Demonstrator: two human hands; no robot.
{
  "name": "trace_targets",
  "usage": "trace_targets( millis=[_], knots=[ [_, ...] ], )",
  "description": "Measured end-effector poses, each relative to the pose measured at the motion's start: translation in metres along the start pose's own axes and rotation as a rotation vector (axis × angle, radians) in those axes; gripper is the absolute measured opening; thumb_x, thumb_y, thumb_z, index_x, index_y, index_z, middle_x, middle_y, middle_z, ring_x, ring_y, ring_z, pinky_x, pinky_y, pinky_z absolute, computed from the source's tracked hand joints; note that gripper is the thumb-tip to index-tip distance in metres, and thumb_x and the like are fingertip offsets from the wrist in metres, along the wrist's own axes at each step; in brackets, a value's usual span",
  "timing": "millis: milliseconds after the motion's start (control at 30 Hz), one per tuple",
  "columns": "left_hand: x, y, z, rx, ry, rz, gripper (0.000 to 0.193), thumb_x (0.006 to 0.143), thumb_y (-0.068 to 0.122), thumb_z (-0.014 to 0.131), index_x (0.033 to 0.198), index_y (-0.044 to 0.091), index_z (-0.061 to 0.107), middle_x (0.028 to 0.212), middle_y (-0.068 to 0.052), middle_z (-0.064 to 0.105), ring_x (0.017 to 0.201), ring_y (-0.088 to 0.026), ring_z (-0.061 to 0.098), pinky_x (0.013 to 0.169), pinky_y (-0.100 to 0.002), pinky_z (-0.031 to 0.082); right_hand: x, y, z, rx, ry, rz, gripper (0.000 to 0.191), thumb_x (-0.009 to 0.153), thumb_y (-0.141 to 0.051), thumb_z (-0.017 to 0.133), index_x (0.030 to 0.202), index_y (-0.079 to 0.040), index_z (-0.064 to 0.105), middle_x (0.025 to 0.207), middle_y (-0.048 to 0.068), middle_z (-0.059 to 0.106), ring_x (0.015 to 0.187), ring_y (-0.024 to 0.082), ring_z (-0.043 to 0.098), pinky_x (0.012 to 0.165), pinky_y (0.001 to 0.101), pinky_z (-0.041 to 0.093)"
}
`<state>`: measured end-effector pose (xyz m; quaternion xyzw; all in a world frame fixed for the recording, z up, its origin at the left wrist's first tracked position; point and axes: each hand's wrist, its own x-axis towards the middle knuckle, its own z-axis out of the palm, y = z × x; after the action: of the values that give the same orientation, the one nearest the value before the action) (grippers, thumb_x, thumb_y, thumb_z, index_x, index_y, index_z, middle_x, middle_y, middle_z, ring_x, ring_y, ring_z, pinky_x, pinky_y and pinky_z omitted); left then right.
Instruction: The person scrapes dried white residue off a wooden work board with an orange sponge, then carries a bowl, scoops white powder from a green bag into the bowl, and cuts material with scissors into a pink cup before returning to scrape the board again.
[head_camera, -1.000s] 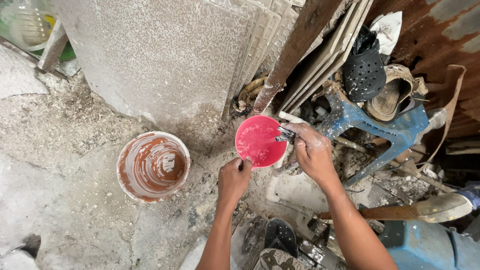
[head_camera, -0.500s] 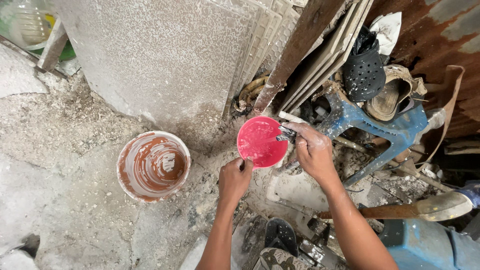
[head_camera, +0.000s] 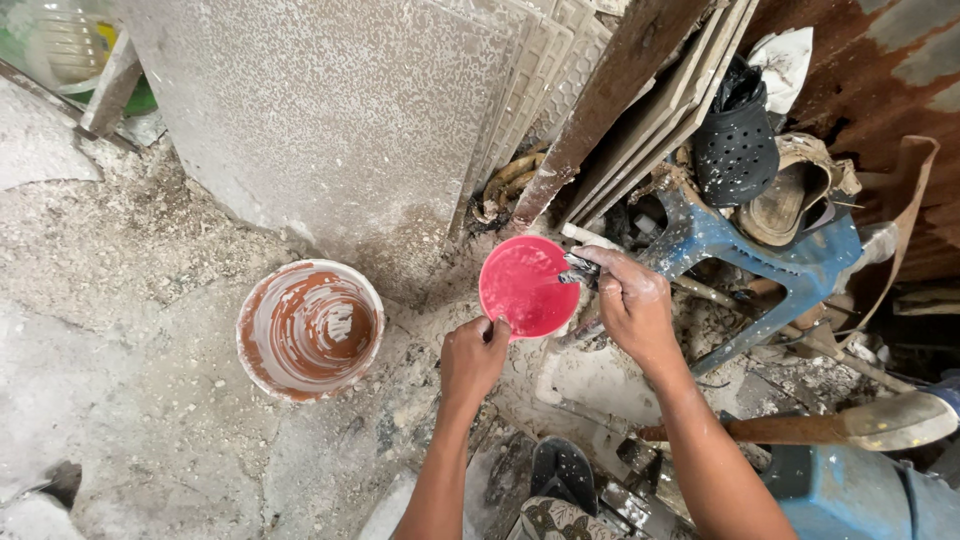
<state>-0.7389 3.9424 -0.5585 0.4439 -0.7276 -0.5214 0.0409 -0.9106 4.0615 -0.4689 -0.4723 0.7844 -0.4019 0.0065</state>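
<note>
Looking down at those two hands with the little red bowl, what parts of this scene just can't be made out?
Head view only:
- The tool in the right hand: its handle is wrapped by the fingers; only a pale tip shows over the round red plastic bowl.
- Where the left hand grips the bowl's rim: its fingers cover it.
- The blue container: cut by the frame's lower edge.

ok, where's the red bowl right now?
Head view, centre: the red bowl sits between both hands, left hand on its lower rim, right of the paint-streaked bucket.
</note>
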Motion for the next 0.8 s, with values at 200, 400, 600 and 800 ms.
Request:
trace_targets(
  millis=[200,400,600,800],
  knots=[
    [0.0014,-0.0016,0.0020,0.001,0.028,0.025,0.038,0.099,0.035,0.060,0.079,0.005,0.072,0.056,-0.011,0.065,0.043,-0.018,0.055,0.047,-0.040,0.043,0.0007,0.0001,-0.0010,-0.008,-0.018,0.053,0.040,0.092,0.004,0.046,0.121,-0.005,0.073,0.077,0.014,0.063,0.062,0.023,0.061,0.067,0.0364,0.053],
    [0.0023,-0.0022,0.0021,-0.014,0.023,0.008,0.034,0.098,0.034,0.060,0.083,0.006,0.073,0.056,-0.009,0.065,0.043,-0.017,0.055,0.048,-0.040,0.044,0.0010,-0.0008,-0.0013,-0.011,-0.015,0.020,0.040,0.092,0.003,0.047,0.121,-0.005,0.072,0.082,0.014,0.066,0.064,0.024,0.063,0.068,0.0366,0.053],
    [0.0043,-0.0048,0.0050,-0.017,-0.021,-0.044,0.033,0.100,0.036,0.061,0.089,0.008,0.075,0.053,-0.006,0.062,0.041,-0.014,0.049,0.044,-0.037,0.039,0.0009,0.0005,-0.0006,-0.029,-0.024,0.051,0.041,0.092,0.002,0.047,0.121,-0.007,0.074,0.082,0.014,0.068,0.064,0.024,0.064,0.069,0.0367,0.053],
    [0.0074,-0.0078,0.0077,-0.017,-0.030,-0.063,0.033,0.100,0.035,0.060,0.090,0.009,0.076,0.052,-0.006,0.061,0.039,-0.014,0.048,0.044,-0.038,0.041,-0.0002,0.0011,-0.0015,-0.031,-0.006,-0.007,0.041,0.092,0.003,0.047,0.121,-0.008,0.073,0.099,0.016,0.075,0.073,0.026,0.069,0.074,0.0374,0.055]
  ],
)
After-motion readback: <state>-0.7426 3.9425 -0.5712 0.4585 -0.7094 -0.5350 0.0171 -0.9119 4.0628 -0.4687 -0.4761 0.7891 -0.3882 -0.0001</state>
